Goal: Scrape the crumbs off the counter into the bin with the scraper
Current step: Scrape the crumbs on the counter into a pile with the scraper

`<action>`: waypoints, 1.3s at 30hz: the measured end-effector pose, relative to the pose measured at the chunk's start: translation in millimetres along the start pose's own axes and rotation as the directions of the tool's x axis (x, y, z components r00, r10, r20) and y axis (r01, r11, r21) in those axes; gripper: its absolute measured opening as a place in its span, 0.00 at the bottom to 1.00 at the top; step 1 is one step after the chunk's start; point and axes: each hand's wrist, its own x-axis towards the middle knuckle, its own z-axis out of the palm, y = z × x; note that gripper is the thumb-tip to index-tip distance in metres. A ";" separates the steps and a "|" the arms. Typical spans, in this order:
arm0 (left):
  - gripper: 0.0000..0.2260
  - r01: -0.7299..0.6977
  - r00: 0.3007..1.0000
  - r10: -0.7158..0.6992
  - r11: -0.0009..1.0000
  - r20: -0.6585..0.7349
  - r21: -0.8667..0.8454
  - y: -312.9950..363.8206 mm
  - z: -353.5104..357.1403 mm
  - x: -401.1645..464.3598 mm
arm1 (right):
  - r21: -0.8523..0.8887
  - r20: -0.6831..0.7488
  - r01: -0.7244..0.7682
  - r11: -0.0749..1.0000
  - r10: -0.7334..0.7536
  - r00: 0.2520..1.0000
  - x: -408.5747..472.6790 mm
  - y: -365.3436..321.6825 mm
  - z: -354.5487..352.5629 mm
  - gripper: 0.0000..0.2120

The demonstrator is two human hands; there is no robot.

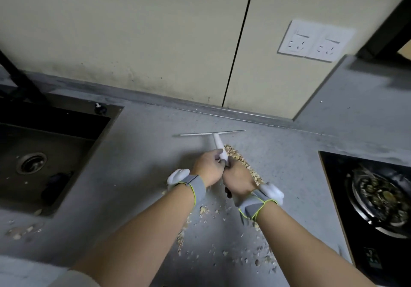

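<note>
A white T-shaped scraper (pixel 216 138) lies with its long thin blade across the grey counter (pixel 144 144), far from me, its handle pointing back at me. My left hand (pixel 209 166) grips the handle's near end. My right hand (pixel 239 181) sits just behind it, fingers curled round the handle's tip. A tan line of crumbs (pixel 244 166) runs diagonally to the right of the handle and under my right hand. More crumbs (pixel 222 237) are scattered on the counter between my forearms. No bin is in view.
A dark sunken sink (pixel 46 153) with a drain fills the left side, loose crumbs (pixel 22 231) near its front corner. A black gas hob (pixel 382 197) sits at the right. The wall with a double socket (pixel 315 41) stands behind the counter.
</note>
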 end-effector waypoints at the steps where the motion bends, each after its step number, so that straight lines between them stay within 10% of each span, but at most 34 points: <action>1: 0.18 0.028 1.000 -0.028 0.998 0.006 -0.059 8.8 10.8 11.1 | 0.076 -0.004 -0.035 0.997 0.035 0.999 13.5 8.0 -5.3 0.11; 11: 0.12 0.228 0.972 -0.234 0.893 0.032 -0.389 27.0 78.7 38.7 | 0.229 0.107 -0.095 0.969 0.072 0.992 80.2 73.7 -20.7 0.17; 39: 0.18 0.085 0.996 -0.087 0.995 -0.033 -0.055 -89.4 68.2 -131.3 | 0.182 0.056 -0.298 0.937 0.293 0.954 -51.2 61.9 66.4 0.17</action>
